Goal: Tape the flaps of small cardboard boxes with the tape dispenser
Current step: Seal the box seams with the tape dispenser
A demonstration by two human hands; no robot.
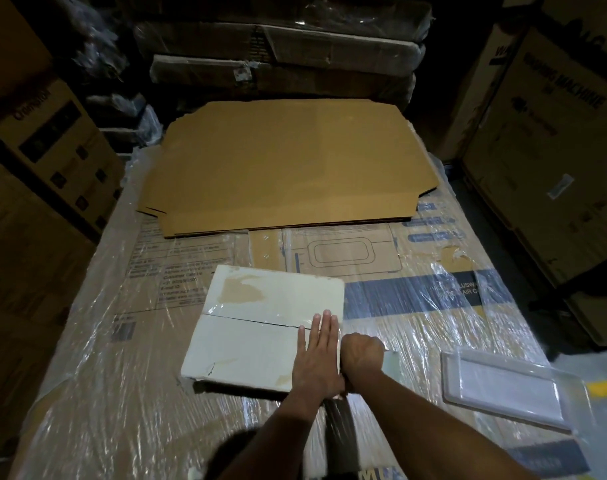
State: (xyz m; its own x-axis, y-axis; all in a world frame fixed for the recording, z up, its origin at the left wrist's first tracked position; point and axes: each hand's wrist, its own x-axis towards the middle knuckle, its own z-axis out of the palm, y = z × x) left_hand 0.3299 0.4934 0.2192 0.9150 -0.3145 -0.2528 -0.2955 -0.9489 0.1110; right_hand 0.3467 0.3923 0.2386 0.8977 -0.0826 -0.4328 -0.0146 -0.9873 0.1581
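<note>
Two flaps meeting under flat left hand (317,358) on box (260,327) | seam partly taped | right hand (362,355) fisting, contents hidden.

left hand (317,356): flat, palm down, fingers straight and together, pressing on the right end of the white box (260,327) top, fingertips at the flap seam
left forearm: bare, runs from the box's near right corner toward the lower middle edge of view
right hand (362,355): curled into a fist, just beside the box's right edge, touching the left hand's outer side; what it grips is hidden
right forearm: bare, reaches back from the box's right side to the lower right
</note>
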